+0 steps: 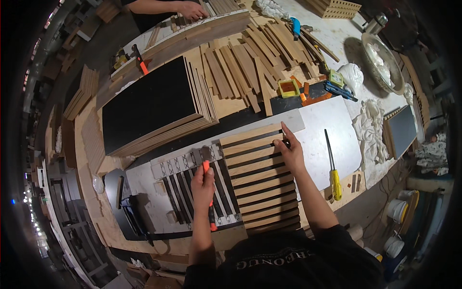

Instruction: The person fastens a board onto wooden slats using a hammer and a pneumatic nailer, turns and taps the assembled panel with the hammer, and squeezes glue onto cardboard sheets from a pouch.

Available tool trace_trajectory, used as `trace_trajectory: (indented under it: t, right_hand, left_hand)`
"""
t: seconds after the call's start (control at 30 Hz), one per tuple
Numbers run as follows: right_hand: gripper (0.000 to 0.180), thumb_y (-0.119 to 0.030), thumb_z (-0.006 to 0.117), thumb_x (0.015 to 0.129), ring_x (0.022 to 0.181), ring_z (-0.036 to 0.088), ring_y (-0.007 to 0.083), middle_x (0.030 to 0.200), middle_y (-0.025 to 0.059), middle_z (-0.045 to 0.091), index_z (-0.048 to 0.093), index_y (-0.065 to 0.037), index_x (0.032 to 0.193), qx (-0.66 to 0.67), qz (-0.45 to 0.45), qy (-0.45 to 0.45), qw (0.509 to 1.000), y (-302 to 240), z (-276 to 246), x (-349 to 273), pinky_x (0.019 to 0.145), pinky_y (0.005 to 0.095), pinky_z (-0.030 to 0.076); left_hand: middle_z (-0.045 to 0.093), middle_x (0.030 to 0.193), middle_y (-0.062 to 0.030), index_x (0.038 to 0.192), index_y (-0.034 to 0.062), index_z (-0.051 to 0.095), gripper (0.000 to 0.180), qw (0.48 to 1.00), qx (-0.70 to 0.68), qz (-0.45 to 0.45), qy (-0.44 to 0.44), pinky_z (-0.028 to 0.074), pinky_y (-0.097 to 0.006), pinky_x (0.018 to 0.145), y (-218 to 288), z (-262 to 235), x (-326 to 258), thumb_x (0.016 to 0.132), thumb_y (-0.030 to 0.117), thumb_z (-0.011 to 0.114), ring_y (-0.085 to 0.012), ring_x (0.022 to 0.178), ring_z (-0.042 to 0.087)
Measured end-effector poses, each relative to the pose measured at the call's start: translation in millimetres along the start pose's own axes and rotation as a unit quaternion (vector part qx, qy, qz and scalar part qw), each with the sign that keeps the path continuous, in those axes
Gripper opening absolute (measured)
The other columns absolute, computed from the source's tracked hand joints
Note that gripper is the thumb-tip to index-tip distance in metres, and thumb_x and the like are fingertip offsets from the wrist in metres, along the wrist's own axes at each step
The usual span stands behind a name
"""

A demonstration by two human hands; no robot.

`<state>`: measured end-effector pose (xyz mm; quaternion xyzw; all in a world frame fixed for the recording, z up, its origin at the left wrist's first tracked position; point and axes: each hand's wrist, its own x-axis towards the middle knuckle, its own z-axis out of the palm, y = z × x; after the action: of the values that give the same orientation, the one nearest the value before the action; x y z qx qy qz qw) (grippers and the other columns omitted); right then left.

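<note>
- Slatted wood panel [260, 180] flat on the bench, pale strips with dark gaps between, near edge at the person's chest
- Left hand [202, 185] wrapped tight round an orange-handled tool [208, 192], tip blurred over the patterned jig strip [185, 162]
- Right hand [290, 150] flat on the panel's far corner, fingers together, index extended
- Bare grey board [327, 139] to the right, only a yellow-handled screwdriver [333, 168] there
- Black-faced board stack [154, 108] hemming in the far left
</note>
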<state>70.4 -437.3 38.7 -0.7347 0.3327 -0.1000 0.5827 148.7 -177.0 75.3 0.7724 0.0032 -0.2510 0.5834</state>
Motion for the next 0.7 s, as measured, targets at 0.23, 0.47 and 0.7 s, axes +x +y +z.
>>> trace_trajectory:
  t: [0.23,0.47,0.7]
  right_hand:
    - [0.056,-0.008,0.063,0.082,0.095,0.054,0.0152,0.112,0.0092,0.059,0.043,-0.011,0.135,0.085,-0.003,0.017,0.996,-5,4,-2,0.087,0.0270,0.042]
    - [0.058,-0.007,0.063,0.082,0.092,0.052,0.0120,0.109,0.0067,0.059,0.042,-0.012,0.136,0.107,0.031,-0.006,0.994,-5,6,2,0.084,0.0243,0.042]
    - [0.046,-0.018,0.057,0.085,0.067,0.055,0.0129,0.083,0.0086,0.064,0.048,-0.006,0.128,0.057,0.074,0.014,0.996,25,11,3,0.066,0.0294,0.049]
  left_hand:
    - [0.051,0.060,-0.0025,0.111,0.0027,0.052,0.038,0.992,-0.119,-0.002,0.040,0.038,-0.021,0.040,2,5,2,0.097,0.036,0.038,-0.0084,0.043,0.046]
    - [0.052,0.059,-0.0037,0.120,0.0050,0.050,0.040,0.962,-0.224,0.021,0.154,0.036,-0.022,0.037,-1,10,13,0.096,0.036,0.039,-0.0090,0.040,0.044]
    - [0.059,0.091,-0.0044,0.121,0.0065,0.051,0.042,0.937,-0.290,0.066,0.184,0.047,-0.028,0.064,-51,5,30,0.092,0.036,0.046,-0.0115,0.077,0.056]
